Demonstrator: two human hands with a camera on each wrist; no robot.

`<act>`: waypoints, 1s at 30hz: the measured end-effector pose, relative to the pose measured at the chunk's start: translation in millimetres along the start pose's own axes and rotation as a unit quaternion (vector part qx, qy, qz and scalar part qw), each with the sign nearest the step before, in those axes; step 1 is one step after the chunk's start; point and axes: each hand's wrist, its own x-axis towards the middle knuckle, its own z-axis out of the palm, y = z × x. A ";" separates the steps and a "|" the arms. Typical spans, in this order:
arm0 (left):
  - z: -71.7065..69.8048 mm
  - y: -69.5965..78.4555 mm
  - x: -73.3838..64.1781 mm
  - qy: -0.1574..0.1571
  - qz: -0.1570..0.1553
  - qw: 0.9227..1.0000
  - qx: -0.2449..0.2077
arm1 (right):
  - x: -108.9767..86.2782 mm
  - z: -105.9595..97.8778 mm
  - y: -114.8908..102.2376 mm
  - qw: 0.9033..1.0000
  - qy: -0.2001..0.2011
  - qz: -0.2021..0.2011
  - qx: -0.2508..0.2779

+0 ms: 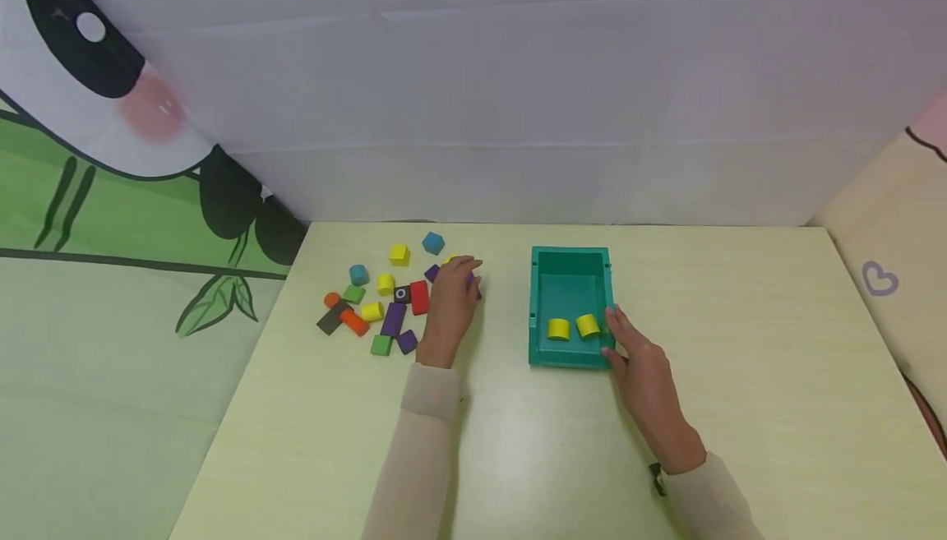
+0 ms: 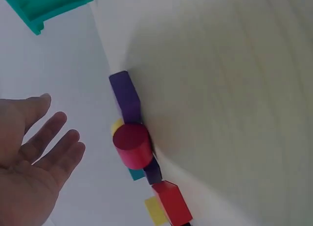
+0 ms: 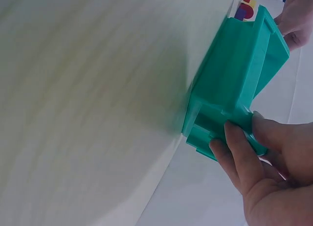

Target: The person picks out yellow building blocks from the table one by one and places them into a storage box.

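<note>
In the head view, my left hand [image 1: 451, 297] hovers over the right side of a scatter of coloured blocks, hiding some of them. The left wrist view shows this hand [image 2: 41, 157] with loosely spread fingers and nothing held. Near it there are a red cylinder [image 2: 133, 146], a purple block [image 2: 125, 95] and a red block [image 2: 172, 202]. My right hand [image 1: 651, 376] grips the right side of a green plastic bin [image 1: 533, 302], fingers and thumb at its rim. Two yellow cylinders, one left [image 1: 558, 329] and one right [image 1: 588, 325], lie inside the bin.
Left of my left hand lie several more blocks, among them a blue block [image 1: 358, 274], an orange cylinder [image 1: 353, 322], a dark block [image 1: 334, 318] and a green block [image 1: 381, 346]. A pale wall sheet [image 1: 518, 113] stands behind the table [image 1: 503, 441].
</note>
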 end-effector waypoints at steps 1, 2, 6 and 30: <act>0.1 -2.3 0.1 0.003 -0.006 1.000 -0.001 | 0.1 0.2 0.0 1.000 0.000 0.000 -0.001; 0.2 -4.4 0.0 0.006 -0.012 1.000 -0.002 | 0.1 0.2 -0.2 1.000 0.000 0.001 0.000; 0.3 -10.5 0.5 0.026 -0.032 0.999 -0.003 | -0.1 0.4 0.1 1.000 -0.005 0.007 -0.001; -2.9 -19.3 19.1 -0.002 -0.084 0.995 0.045 | 0.0 1.6 0.1 1.000 -0.002 0.008 -0.005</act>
